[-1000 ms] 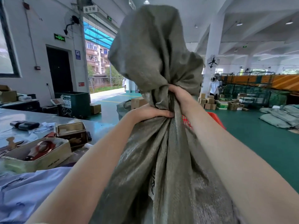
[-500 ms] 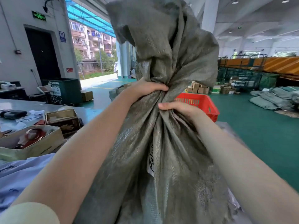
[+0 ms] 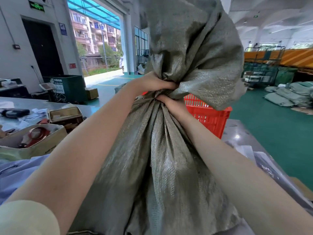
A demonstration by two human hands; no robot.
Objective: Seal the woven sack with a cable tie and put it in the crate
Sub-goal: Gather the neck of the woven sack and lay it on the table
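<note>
A large grey-green woven sack (image 3: pixel 159 167) stands upright right in front of me, filling the middle of the view. Its top is gathered into a tight neck, and loose cloth flares up above it. My left hand (image 3: pixel 155 83) is clenched around the upper part of the neck. Just below it, my right hand (image 3: pixel 171 103) grips the same gathered cloth. Behind the sack, to the right, stands a red plastic crate (image 3: pixel 210 116); the sack hides much of it. No cable tie is visible.
A metal table (image 3: pixel 25 102) on the left holds open cardboard boxes (image 3: pixel 33 143) with tape rolls and small items. A dark green bin (image 3: pixel 67 87) stands by the open doorway. Filled sacks (image 3: pixel 291 95) lie on the green floor at the far right.
Both hands have tightened and twisted the neck, ending closer together with the left above the right. The view has shifted, so more of the red crate shows behind the sack.
</note>
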